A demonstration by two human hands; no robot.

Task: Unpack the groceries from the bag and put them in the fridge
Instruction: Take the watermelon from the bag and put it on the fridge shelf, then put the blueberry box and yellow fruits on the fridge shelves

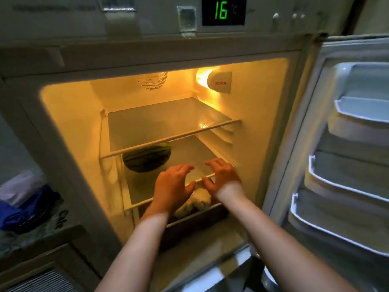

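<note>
The fridge (263,127) stands open and lit inside. A striped green watermelon (147,158) lies at the back left of the second glass shelf (189,152). My left hand (171,189) and my right hand (222,175) hover side by side at that shelf's front edge, fingers spread, holding nothing. Under the shelf, between my wrists, a pale bagged grocery item (195,203) rests in the lower drawer; my hands hide part of it. The top glass shelf (164,123) is bare.
The fridge door (347,165) hangs open on the right with three white door racks. A display above the compartment reads 16 °C (223,10). On a counter at the left lie blue and white bags (25,201).
</note>
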